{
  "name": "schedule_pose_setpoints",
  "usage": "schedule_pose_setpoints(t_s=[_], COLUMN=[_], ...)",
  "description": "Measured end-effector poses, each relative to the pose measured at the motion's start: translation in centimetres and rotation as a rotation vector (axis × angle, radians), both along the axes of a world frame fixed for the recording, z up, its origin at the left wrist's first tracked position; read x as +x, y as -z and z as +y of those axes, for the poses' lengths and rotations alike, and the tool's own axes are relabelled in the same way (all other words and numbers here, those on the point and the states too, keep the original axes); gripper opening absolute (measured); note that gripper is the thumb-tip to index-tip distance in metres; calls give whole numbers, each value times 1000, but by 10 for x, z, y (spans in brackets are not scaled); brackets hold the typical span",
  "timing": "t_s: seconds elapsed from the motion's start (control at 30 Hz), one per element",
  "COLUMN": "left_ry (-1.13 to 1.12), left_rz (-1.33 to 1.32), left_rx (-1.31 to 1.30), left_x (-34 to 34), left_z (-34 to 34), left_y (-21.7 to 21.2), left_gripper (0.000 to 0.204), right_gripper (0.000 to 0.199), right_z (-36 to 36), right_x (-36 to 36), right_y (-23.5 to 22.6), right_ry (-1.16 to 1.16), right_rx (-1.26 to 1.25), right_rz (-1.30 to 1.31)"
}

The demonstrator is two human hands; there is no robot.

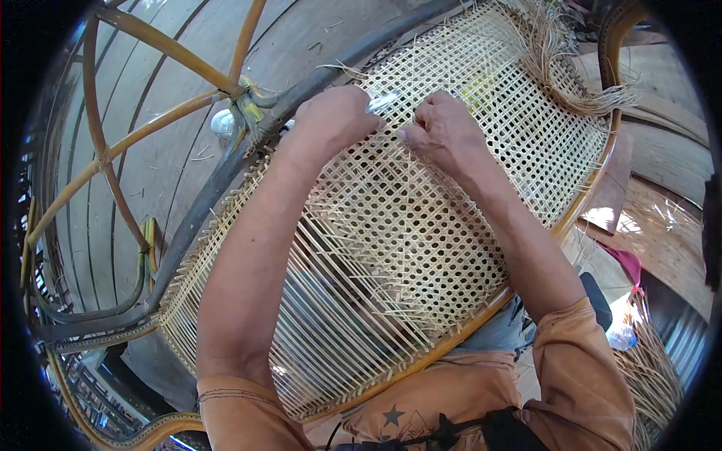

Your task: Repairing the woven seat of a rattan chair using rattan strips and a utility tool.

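A woven cane panel [421,203] stretches across a curved rattan frame in front of me. Its right part carries a close weave with small holes; parallel strands [316,316] run across the lower left part. Over the weave near the far edge, my left hand [337,120] is closed, its fingers mostly hidden under the back of the hand. Beside its fingertips shows a pale, shiny piece [384,101] that I cannot identify. Just to the right, my right hand [445,129] is closed with thumb and fingers pinched at the weave. What either hand grips is too small or hidden to name.
A bundle of loose cane strands [560,71] lies over the panel's far right corner. Bent rattan poles [162,49] rise at the left above a plank floor [165,161]. More long strands [654,361] and a pink cloth [626,264] are at the right.
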State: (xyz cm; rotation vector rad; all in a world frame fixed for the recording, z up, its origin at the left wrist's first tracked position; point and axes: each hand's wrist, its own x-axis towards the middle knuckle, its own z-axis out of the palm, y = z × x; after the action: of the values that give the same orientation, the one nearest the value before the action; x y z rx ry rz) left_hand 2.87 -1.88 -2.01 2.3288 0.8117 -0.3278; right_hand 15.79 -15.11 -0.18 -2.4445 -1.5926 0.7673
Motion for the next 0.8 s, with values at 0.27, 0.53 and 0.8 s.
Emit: schedule_pose_setpoints(t_s=[0.27, 0.53, 0.8], left_ry=[-17, -22, 101], left_rz=[31, 50, -151], left_rx=[51, 45, 176], left_x=[15, 14, -7], left_z=[-1, 0, -7], left_y=[5, 5, 7], left_gripper=[28, 28, 24], right_gripper=[19, 16, 22], right_z=[-11, -9, 1], right_x=[14, 26, 18], right_y=[15, 7, 5], right_ry=[5, 115, -79], right_rx=[87, 126, 23], right_rz=[165, 544, 151])
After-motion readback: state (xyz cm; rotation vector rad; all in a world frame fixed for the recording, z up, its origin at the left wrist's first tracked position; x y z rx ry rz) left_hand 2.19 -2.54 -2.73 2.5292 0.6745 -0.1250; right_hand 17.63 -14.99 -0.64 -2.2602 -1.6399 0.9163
